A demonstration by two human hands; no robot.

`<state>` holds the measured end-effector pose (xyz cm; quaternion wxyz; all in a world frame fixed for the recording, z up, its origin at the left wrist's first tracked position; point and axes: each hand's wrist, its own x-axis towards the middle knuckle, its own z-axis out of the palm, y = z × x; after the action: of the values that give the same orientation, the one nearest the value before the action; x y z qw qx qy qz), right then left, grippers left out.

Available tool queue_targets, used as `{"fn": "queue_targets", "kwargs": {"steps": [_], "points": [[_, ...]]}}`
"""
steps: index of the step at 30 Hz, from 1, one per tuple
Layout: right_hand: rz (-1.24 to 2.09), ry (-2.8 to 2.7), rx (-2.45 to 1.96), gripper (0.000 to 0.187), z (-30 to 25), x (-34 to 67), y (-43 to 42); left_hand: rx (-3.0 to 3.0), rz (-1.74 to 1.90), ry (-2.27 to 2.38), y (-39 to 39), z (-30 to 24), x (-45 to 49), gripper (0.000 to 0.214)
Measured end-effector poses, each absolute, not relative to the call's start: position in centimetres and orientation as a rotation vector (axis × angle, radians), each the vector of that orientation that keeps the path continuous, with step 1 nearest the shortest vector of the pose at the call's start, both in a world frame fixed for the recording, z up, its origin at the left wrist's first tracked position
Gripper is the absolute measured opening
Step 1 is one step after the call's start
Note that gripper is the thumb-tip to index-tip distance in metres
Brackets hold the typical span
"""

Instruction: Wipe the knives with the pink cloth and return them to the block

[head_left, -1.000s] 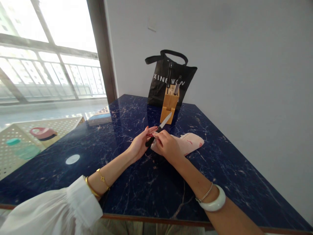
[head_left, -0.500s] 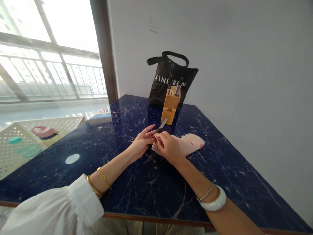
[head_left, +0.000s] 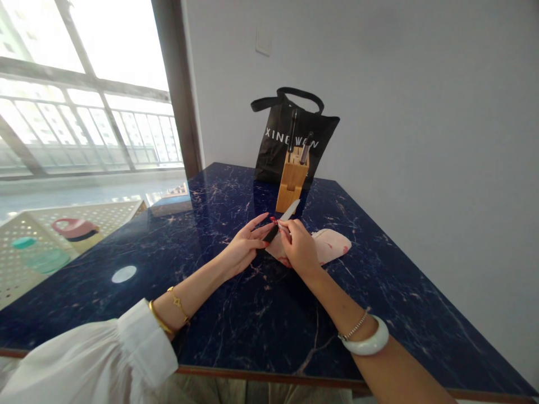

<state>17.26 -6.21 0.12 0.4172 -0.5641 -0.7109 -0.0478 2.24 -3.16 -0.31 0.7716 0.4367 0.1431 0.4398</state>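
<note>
A small knife point(head_left: 290, 210) with a black handle points up and away to the right, its pale blade bare at the tip. My left hand point(head_left: 244, 246) is closed on the handle between thumb and fingers. Fingers of my right hand point(head_left: 303, 247) pinch part of a pale pink cloth point(head_left: 334, 247) against the knife where blade meets handle. The cloth's other end lies on the table with reddish marks on it. Just beyond the blade stands a wooden knife block point(head_left: 289, 188) with a few dark-handled tools in its top.
Behind the block, a black tote bag point(head_left: 269, 154) stands near the wall. The dark blue marbled table point(head_left: 252, 325) carries a white round spot point(head_left: 123, 274) at left. Beside its left edge, a perforated cream basket point(head_left: 12, 275) holds a pink-lidded container point(head_left: 76, 229) and a green bottle point(head_left: 44, 258).
My right hand has shifted slightly right and up along the knife with the cloth. The handle now shows more, and the blade tip sits farther right and higher.
</note>
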Motion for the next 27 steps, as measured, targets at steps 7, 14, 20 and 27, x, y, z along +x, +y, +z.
{"fn": "queue_targets", "kwargs": {"steps": [7,14,20,27], "points": [[-0.060,-1.915,-1.334,0.023,0.1,16.2,-6.6,0.711,0.998,0.278,-3.1,0.2,2.2,0.038],[-0.102,-2.048,-1.346,0.026,0.2,14.8,-7.3,0.673,0.970,0.315,-3.0,0.2,2.2,0.048],[-0.130,-1.997,-1.376,0.026,0.6,15.0,-7.5,0.686,0.941,0.321,-3.7,0.8,2.6,0.054],[-0.139,-1.926,-1.417,0.023,0.6,15.6,-7.1,0.700,0.906,0.283,-4.0,1.0,2.7,0.056]]}}
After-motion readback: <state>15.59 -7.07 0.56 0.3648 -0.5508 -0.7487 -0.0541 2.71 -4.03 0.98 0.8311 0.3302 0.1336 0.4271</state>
